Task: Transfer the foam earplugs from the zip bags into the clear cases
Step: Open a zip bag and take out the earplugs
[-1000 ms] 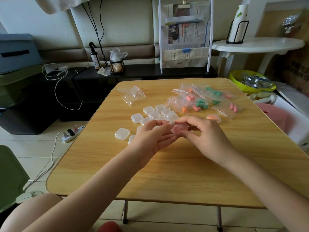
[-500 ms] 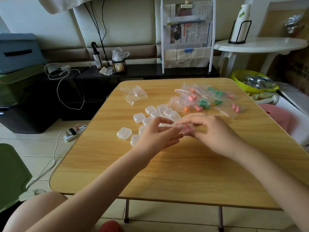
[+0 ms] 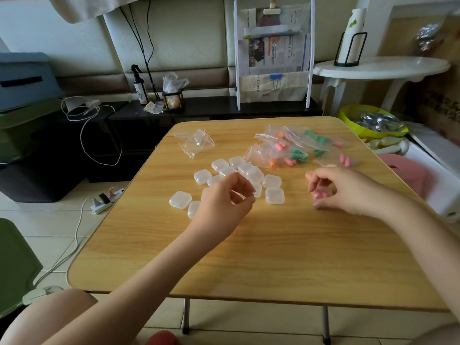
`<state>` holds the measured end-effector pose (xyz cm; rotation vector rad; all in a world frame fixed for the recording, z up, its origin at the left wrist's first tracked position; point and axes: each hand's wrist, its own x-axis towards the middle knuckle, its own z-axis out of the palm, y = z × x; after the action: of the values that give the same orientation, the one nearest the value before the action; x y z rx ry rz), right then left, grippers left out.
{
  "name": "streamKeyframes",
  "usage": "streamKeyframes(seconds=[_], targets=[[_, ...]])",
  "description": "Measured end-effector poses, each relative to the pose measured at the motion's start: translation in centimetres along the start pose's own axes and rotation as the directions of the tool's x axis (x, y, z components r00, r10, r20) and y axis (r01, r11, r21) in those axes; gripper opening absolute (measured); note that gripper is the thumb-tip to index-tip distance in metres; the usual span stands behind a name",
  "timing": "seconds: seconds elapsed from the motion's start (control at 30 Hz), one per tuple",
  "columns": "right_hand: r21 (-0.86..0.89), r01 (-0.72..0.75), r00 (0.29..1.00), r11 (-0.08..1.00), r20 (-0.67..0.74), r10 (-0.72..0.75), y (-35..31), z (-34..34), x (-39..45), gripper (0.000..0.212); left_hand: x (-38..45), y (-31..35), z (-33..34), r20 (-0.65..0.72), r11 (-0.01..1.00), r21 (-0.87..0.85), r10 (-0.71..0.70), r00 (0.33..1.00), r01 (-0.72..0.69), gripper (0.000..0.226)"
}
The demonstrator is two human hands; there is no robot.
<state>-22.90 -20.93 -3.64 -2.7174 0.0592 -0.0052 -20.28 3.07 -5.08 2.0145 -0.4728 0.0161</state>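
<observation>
The right hand (image 3: 348,189) hovers over the table (image 3: 273,257) with fingers curled round a case (image 3: 321,195) holding pink earplugs, just below a bag (image 3: 344,159) with 2 pink plugs. The left hand (image 3: 224,202) hangs over the cluster of empty cases (image 3: 251,173), fingers loosely curled; whether they pinch anything I cannot tell. Filled bags (image 3: 286,153) with pink, orange and green earplugs lie behind the cases, and empty bags (image 3: 196,143) sit apart at far left.
</observation>
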Motion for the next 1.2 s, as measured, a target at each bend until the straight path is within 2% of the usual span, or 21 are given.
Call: streamKeyframes(seconds=[0.1,0.17,0.2,0.27,0.37,0.43,0.5,0.77,0.87,1.0,1.03,1.1,1.2], targets=[[0.1,0.001,1.0,0.995,-0.012,0.001,0.5,-0.2,0.1,0.014,-0.1,-0.4,-0.5,0.02,0.934,0.305,0.188,0.982,-0.185,0.007],[0.132,-0.011,0.989,0.991,-0.147,0.03,1.3,-0.5,0.5,0.021,0.0,-0.7,-0.8,0.064,0.793,0.522,0.331,0.942,-0.314,0.008],[0.099,-0.032,0.971,0.995,-0.231,0.054,1.7,-0.6,0.8,0.027,0.1,-0.7,-1.0,0.082,0.738,0.579,0.37,0.925,-0.347,0.008],[0.02,-0.081,0.941,0.997,-0.327,0.083,2.8,-0.6,1.4,0.039,0.2,-0.7,-1.2,0.111,0.678,0.654,0.353,0.929,-0.336,0.013],[0.006,-0.159,0.941,0.987,-0.303,0.153,4.7,0.3,2.5,0.047,0.3,-1.2,-1.4,0.146,0.618,0.737,0.248,0.958,-0.272,0.023],[0.004,-0.248,0.939,0.969,-0.246,0.241,5.9,1.1,3.0,0.047,0.2,-1.5,-1.5,0.166,0.639,0.726,0.194,0.967,-0.253,0.025],[-0.02,-0.282,0.93,0.959,-0.251,0.269,6.3,1.5,3.2,0.043,0.3,-1.5,-1.7,0.19,0.664,0.704,0.164,0.968,-0.251,0.026],[0.016,-0.239,0.856,0.971,-0.469,0.218,5.4,1.7,2.6,0.016,0.3,-1.4,-1.3,0.195,0.713,0.654,0.164,0.967,-0.252,0.025],[0.081,-0.215,0.78,0.973,-0.586,0.221,5.0,1.7,2.4,0.017,0.3,-1.5,-1.2,0.184,0.755,0.609,0.161,0.969,-0.242,0.023],[0.187,-0.042,0.646,0.982,-0.744,0.169,3.3,1.0,2.0,0.019,0.4,-1.5,-1.2,0.127,0.814,0.511,0.247,0.961,-0.277,0.019],[0.212,0.019,0.641,0.977,-0.752,0.151,2.4,0.8,1.8,0.021,0.5,-1.5,-1.1,0.096,0.834,0.477,0.262,0.96,-0.276,0.017],[0.294,0.134,0.681,0.946,-0.721,0.128,0.7,0.7,1.4,0.026,0.4,-1.2,-0.9,0.044,0.889,0.373,0.27,0.962,-0.267,0.012],[0.563,0.195,0.807,0.803,-0.558,0.195,-2.0,1.1,0.5,0.031,0.1,-1.2,-0.2,0.107,0.922,0.276,0.252,0.962,-0.272,0.011]])
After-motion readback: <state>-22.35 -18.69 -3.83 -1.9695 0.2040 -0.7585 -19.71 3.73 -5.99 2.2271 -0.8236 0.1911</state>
